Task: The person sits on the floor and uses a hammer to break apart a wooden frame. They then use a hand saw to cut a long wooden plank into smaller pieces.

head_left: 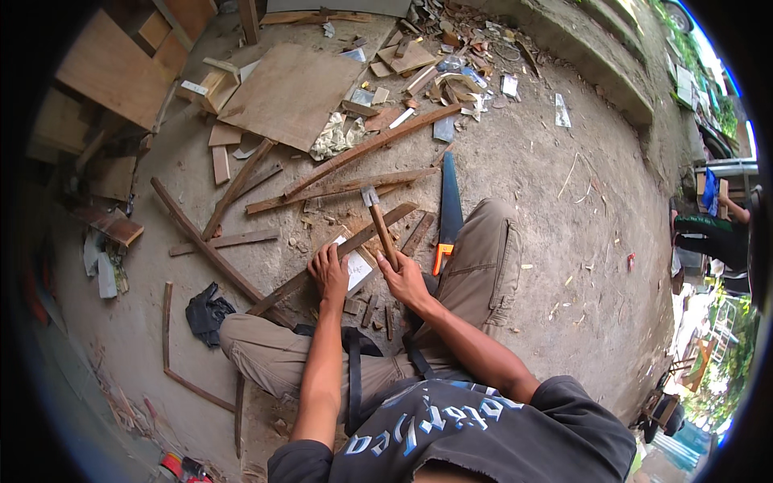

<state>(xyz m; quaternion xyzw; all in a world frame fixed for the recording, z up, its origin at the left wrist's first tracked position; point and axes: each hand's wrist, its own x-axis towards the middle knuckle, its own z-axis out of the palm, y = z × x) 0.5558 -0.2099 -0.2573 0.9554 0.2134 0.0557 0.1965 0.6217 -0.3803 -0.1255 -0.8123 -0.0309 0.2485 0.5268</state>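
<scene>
My right hand (404,282) is closed round the wooden handle of a hammer (383,233), whose metal head points away from me. Under the hammer, a long wooden strip (373,229) slants across a small wooden piece with a white face (357,270). My left hand (328,274) grips the strip beside that white face, with its fingers bent over the wood. Part of the strip and the white-faced piece is hidden by my hands. A handsaw (451,205) with a dark blade and orange handle lies by my right knee.
Several wooden strips (370,150) lie ahead and to the left, near a plywood sheet (291,95). Wood scraps and rubbish (451,72) are heaped at the far side, before a concrete ledge (596,64). A black cloth bundle (208,314) sits by my left knee. Another person (717,233) is at far right.
</scene>
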